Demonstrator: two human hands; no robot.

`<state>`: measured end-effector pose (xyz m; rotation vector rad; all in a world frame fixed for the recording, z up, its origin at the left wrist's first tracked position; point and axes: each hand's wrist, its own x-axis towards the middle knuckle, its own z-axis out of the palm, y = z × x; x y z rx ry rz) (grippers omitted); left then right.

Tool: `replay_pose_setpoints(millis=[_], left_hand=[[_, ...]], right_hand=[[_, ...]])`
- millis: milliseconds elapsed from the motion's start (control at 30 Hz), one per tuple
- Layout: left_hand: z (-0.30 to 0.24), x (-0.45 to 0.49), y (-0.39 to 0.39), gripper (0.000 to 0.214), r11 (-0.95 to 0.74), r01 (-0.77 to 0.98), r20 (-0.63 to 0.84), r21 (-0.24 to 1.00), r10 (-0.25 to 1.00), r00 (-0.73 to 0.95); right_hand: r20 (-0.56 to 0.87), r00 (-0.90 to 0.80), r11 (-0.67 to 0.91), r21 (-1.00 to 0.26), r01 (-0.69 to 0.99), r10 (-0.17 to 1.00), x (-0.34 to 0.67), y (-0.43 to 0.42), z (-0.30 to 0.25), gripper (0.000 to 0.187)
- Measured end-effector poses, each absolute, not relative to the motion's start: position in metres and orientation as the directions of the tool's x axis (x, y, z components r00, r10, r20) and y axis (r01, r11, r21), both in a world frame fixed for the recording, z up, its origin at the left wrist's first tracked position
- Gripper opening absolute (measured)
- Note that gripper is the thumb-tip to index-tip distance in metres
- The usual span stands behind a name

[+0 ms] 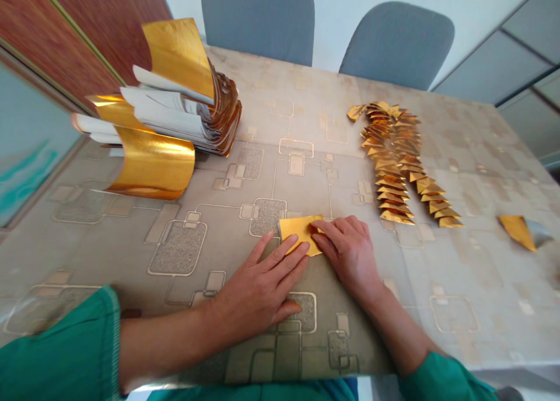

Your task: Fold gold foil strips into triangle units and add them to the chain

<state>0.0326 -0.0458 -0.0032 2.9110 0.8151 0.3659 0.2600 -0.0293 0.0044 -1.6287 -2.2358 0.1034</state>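
A small folded piece of gold foil paper point(296, 227) lies flat on the patterned tablecloth in front of me. My left hand point(273, 281) is spread, its fingertips resting on the paper's lower left part. At the right edge of the same paper, my right hand point(347, 249) pinches it between thumb and fingers. The fingers cover part of that edge, so the fold there is partly hidden.
To the left back stands a stack of curled gold and white paper sheets point(175, 115). Two rows of folded gold pieces point(391, 179) lie at the right. Farther right is a single gold piece point(518, 232). Two grey chairs point(258, 21) stand behind the table.
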Motion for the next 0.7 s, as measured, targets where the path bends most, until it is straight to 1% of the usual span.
replay_pose_setpoints(millis=[67,233,300,467,700], left_hand=[[-0.0029,0.0326,-0.0457,0.064,-0.851,0.502,0.203,0.158,0.525,0.827],[-0.0028,0.0327,-0.0456,0.064,-0.845,0.507,0.18,0.169,0.532,0.827],[-0.0034,0.0328,-0.0456,0.067,-0.843,0.511,0.175,0.169,0.536,0.826],[-0.0046,0.0329,-0.0454,0.077,-0.831,0.53,0.164,0.167,0.554,0.816],[-0.0019,0.0325,-0.0442,0.072,-0.834,0.522,0.146,0.18,0.548,0.824]], right_hand=[[0.247,-0.262,0.331,-0.302,0.894,0.933,0.2601,-0.0293,0.0044,0.02],[0.251,-0.265,0.354,-0.445,0.822,0.931,0.261,-0.0287,0.0033,0.018],[0.256,-0.27,0.364,-0.476,0.8,0.928,0.2615,-0.0284,0.0029,0.017],[0.269,-0.28,0.381,-0.49,0.784,0.922,0.2633,-0.0281,0.0022,0.015],[0.268,-0.254,0.357,-0.479,0.802,0.929,0.2628,-0.0278,-0.0013,0.012]])
